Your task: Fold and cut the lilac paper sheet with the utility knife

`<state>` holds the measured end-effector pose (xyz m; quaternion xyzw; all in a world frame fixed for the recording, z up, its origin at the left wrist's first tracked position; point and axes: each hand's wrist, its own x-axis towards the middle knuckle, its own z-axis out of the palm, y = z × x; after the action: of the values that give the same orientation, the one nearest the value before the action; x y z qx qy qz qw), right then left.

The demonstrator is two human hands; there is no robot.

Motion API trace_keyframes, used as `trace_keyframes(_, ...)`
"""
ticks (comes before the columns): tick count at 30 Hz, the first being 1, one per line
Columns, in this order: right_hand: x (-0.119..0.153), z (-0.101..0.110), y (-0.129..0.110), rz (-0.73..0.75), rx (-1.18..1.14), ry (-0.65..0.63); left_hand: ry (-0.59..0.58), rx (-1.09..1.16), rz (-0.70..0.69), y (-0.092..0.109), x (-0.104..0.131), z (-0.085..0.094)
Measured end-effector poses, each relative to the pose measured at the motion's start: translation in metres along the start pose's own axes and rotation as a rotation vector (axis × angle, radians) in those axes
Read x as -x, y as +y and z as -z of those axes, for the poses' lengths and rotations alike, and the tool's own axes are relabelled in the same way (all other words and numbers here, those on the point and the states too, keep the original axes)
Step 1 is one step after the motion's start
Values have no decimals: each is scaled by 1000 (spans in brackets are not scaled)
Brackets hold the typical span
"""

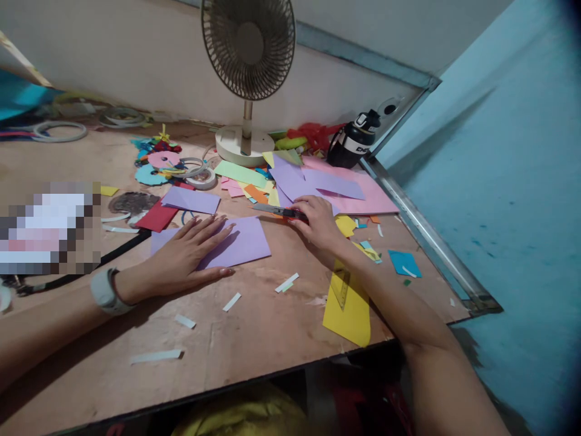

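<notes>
My left hand lies flat with its fingers spread on a sheet of purple paper on the table. In my right hand is a utility knife, its blade out and pointing left, just beyond the sheet's far edge. Past my left fingertips sits a smaller folded purple paper, partly over a red paper piece. More purple paper is piled behind my right hand. Under my right forearm is a yellow sheet with a clear set square on it.
A fan stands at the back, with a black bottle to its right by the metal frame. Tape rolls and paper cutouts lie left of the fan. White strips are scattered near the table's front edge.
</notes>
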<state>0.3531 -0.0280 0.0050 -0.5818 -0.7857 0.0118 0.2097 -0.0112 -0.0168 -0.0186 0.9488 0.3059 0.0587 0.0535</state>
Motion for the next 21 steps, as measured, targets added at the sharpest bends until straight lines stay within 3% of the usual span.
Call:
trace_keyframes(7, 6, 35, -8, -8, -256, 132, 22, 2, 3, 0, -1, -1)
trace_keyframes(11, 16, 46, -8, 139, -23, -105, 14, -2, 3, 0, -1, -1)
trace_keyframes(14, 24, 43, -2, 115, 87, -251, 17, -11, 3, 0, -1, -1)
trace_keyframes(21, 28, 42, 10, 64, 54, -290, 32, -19, -2, -2, 1, -3)
